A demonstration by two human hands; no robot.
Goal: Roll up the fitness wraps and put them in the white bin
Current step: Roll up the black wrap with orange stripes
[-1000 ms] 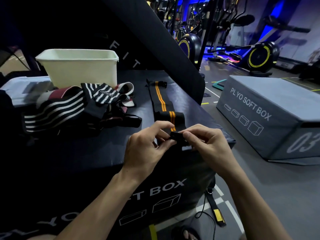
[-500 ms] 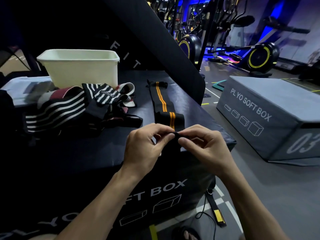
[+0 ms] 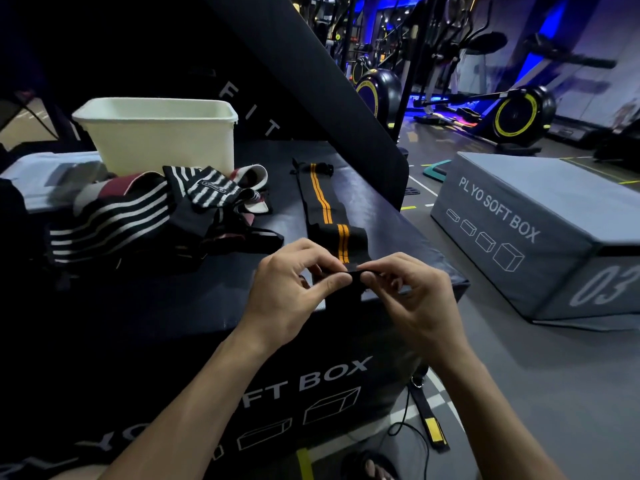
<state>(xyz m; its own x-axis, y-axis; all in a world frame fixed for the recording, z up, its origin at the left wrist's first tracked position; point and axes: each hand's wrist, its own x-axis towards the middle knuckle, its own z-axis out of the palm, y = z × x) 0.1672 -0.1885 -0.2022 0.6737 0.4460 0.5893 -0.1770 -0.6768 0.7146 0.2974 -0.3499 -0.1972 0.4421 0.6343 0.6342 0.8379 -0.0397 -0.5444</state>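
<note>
While both hands [image 3: 349, 289] pinch the black wrap [image 3: 332, 216] at the soft box's [image 3: 207, 306] near edge, roll tight and square.

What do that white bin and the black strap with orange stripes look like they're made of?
The white bin looks like moulded plastic: smooth matte walls, a rolled rim, rounded corners. The black wrap with orange stripes seems a woven, probably elastic fabric: it lies limp and wrinkled, and folds where both hands pinch its near end.
</note>
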